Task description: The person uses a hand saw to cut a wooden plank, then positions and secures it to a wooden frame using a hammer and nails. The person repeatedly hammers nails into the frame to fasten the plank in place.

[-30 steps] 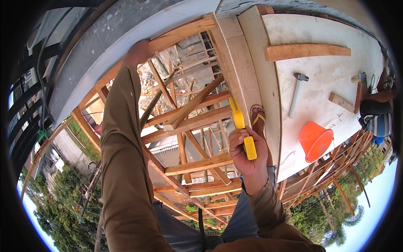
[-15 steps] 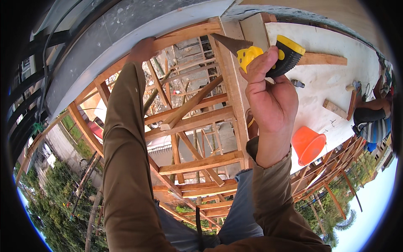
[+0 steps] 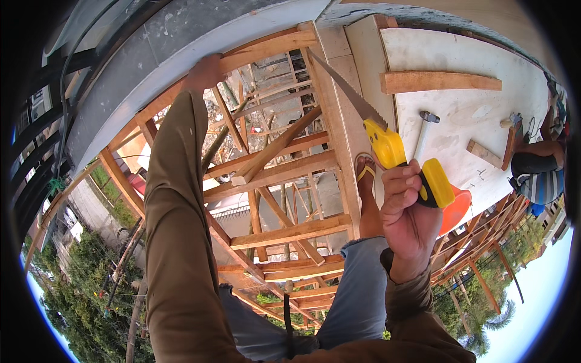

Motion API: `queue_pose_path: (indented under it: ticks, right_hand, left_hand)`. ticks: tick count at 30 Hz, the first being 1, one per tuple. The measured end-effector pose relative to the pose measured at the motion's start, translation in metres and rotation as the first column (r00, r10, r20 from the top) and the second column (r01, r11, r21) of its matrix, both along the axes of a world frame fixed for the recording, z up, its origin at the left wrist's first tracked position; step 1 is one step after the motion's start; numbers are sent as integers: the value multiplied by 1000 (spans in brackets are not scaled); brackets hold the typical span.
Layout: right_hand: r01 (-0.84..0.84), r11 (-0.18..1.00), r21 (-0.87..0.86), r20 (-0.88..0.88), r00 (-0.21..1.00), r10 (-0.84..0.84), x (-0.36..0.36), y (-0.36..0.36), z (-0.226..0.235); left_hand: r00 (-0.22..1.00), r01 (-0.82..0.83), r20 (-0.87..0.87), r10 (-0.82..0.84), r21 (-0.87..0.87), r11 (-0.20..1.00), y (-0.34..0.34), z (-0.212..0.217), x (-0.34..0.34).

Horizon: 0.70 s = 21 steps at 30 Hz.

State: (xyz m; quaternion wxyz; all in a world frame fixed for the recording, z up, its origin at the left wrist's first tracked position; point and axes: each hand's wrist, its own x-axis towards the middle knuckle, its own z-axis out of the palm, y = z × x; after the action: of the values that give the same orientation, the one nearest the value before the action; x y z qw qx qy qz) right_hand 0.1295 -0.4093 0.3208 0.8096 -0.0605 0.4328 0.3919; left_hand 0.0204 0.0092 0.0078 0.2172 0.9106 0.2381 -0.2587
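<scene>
Yellow-handled, the saw (image 3: 385, 141) is clasped in the right hand (image 3: 413, 216), its long axis slanting forward-left from that fist toward the wooden beam (image 3: 269, 49) where the left hand (image 3: 204, 73) rests, well apart, its grip impossible to tell.

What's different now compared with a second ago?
The right hand swung the handsaw up, then back down, ending farther right. Its blade, not showing a second ago, now points up-left in the view. Nothing was newly grasped or released. Unchanged: left hand on the wooden beam, hammer on the white panel.
</scene>
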Motion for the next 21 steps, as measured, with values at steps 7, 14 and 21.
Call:
queue_pose_path:
  ticks: [7,14,21]
  right_hand:
    - [-498,740,-453,117,789,603,-41,-119,20]
    - [-531,313,-787,118,368,922,-53,-207,48]
    - [-311,58,-949,39,66,997,-76,-261,28]
  left_hand:
    - [948,-71,-318,14,-168,983,-35,41,7]
    - [859,-292,-508,67,-378,879,-95,53,-15]
    - [931,-318,-325,163,-509,800,-167,40,-41]
